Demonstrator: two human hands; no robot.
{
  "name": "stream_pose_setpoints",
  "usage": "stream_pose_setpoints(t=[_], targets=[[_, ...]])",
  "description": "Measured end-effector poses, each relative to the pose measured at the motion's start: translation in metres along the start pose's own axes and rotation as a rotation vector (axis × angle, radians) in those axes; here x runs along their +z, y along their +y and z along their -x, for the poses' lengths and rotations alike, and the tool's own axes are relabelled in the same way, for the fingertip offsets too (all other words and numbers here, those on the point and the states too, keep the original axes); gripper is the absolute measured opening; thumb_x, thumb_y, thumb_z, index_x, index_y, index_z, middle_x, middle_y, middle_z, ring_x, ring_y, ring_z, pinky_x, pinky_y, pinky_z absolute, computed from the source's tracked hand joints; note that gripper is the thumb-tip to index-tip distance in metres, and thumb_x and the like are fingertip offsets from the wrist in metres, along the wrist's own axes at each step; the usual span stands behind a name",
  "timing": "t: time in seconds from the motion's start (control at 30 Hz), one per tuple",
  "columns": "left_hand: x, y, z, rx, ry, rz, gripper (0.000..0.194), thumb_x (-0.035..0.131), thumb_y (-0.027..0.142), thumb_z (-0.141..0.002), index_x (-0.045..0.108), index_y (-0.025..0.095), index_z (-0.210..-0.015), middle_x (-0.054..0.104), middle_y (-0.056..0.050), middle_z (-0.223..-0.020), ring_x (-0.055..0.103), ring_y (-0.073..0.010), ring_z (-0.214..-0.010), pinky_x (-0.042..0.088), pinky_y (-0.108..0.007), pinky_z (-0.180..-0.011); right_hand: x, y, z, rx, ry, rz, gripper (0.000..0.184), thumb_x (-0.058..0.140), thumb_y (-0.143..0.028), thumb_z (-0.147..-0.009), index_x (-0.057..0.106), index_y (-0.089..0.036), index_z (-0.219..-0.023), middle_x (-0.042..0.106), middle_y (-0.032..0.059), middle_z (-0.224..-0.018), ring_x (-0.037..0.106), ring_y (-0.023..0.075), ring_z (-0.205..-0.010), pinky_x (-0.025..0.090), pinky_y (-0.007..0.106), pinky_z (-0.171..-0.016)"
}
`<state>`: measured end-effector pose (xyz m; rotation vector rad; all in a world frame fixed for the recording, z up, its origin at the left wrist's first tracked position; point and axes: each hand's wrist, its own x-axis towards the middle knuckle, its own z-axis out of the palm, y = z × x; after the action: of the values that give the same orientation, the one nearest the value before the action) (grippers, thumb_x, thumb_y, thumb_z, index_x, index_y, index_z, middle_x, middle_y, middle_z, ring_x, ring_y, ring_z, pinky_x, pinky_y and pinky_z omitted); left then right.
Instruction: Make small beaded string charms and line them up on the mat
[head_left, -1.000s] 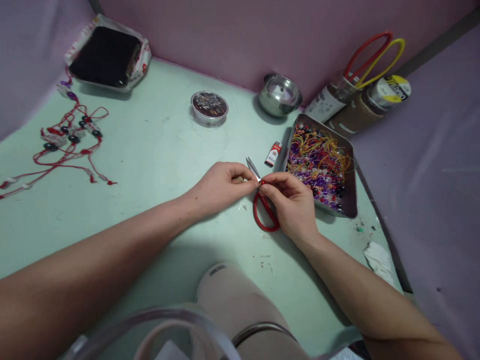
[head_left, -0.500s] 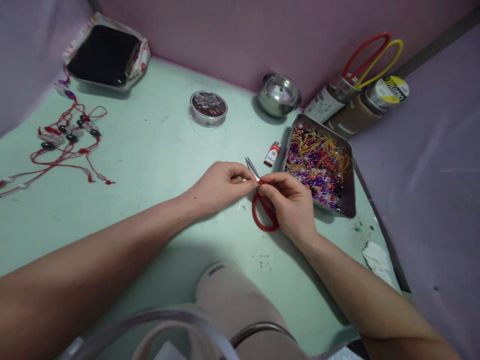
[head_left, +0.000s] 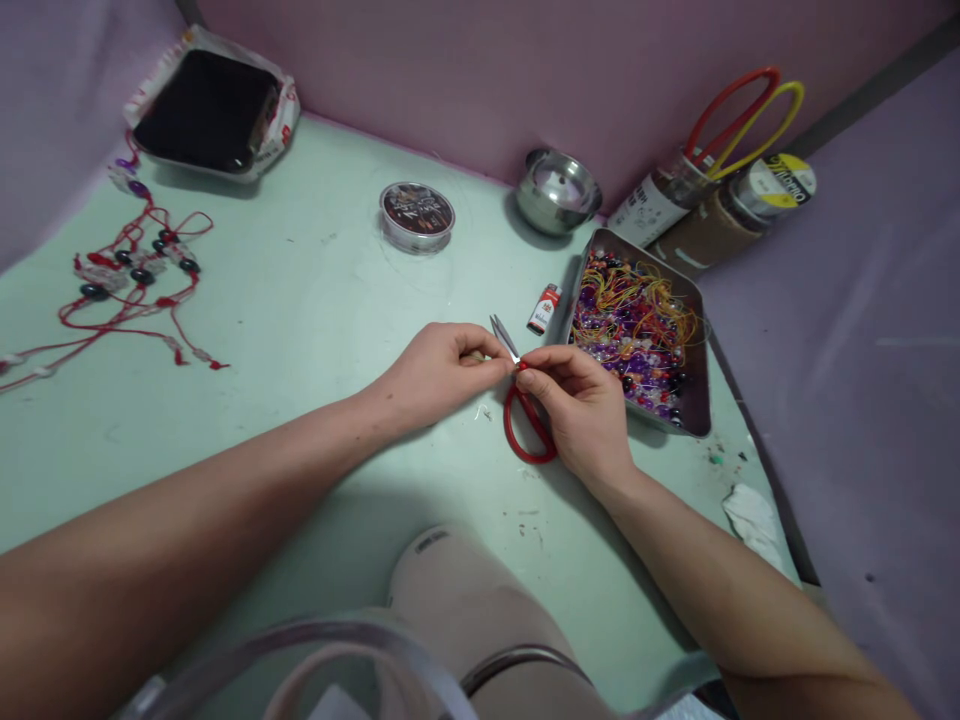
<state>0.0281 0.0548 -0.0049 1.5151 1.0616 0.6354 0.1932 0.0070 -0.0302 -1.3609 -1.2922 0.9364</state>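
Observation:
My left hand (head_left: pixel 439 375) and my right hand (head_left: pixel 581 405) meet at the middle of the pale green table (head_left: pixel 300 300), fingertips pinched together. Both pinch something very small that I cannot make out. Small red-handled scissors (head_left: pixel 525 420) lie on the table just under and between the hands, blades pointing up-left. A metal tray (head_left: pixel 701 400) of purple, red and clear beads with yellow and orange cords stands right beside my right hand.
A red lighter (head_left: pixel 545 307) lies left of the tray. Behind are a thread spool (head_left: pixel 418 214), a steel bowl (head_left: pixel 559 190), two jars with looped cords (head_left: pixel 712 205), a black-filled packet (head_left: pixel 210 110). Red beaded cords (head_left: pixel 127 285) lie far left. A crumpled tissue (head_left: pixel 754 520) sits right.

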Motion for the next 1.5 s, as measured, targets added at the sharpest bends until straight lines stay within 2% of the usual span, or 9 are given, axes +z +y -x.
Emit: stream_pose_setpoints(t=[0.33,0.67,1.1,1.5], targets=[[-0.0008,0.0002,0.0001,-0.004,-0.015,0.006,0.021,0.059,0.031,-0.073,0.071,0.015,-0.079,0.055,0.003,-0.052,0.046,-0.0089,-0.051,0.039,-0.021,-0.053,-0.0004,0.0017,0.0001,0.016,0.004,-0.041,0.012,0.068,-0.021,-0.077,0.068,-0.025,-0.088,0.068,-0.0012,-0.084,0.063,0.0127,-0.077,0.053,0.028,-0.071],[-0.0002,0.0001,-0.0001,-0.006,-0.010,0.018,0.018,0.060,0.029,-0.073,0.071,0.016,-0.077,0.058,0.002,-0.055,0.048,-0.0094,-0.053,0.040,-0.022,-0.056,-0.0012,0.0023,0.0002,0.006,-0.010,-0.023,0.011,0.069,-0.022,-0.077,0.068,-0.025,-0.088,0.069,-0.0015,-0.083,0.064,0.0128,-0.076,0.054,0.028,-0.070],[-0.0002,-0.0005,0.0010,-0.009,-0.018,0.006,0.019,0.059,0.029,-0.071,0.071,0.016,-0.078,0.054,0.003,-0.052,0.042,-0.0082,-0.048,0.032,-0.022,-0.047,0.0005,-0.0013,0.0004,-0.018,0.002,-0.031,0.011,0.070,-0.018,-0.076,0.067,-0.024,-0.085,0.068,-0.0021,-0.082,0.063,0.0119,-0.075,0.053,0.027,-0.071],[0.0006,-0.0027,-0.0005,0.016,-0.021,-0.001,0.018,0.059,0.028,-0.074,0.070,0.015,-0.078,0.056,0.003,-0.054,0.045,-0.0079,-0.050,0.036,-0.021,-0.050,-0.0005,0.0021,0.0005,-0.019,-0.010,-0.037,0.013,0.070,-0.019,-0.076,0.070,-0.025,-0.087,0.070,-0.0017,-0.085,0.064,0.0127,-0.077,0.054,0.028,-0.072]])
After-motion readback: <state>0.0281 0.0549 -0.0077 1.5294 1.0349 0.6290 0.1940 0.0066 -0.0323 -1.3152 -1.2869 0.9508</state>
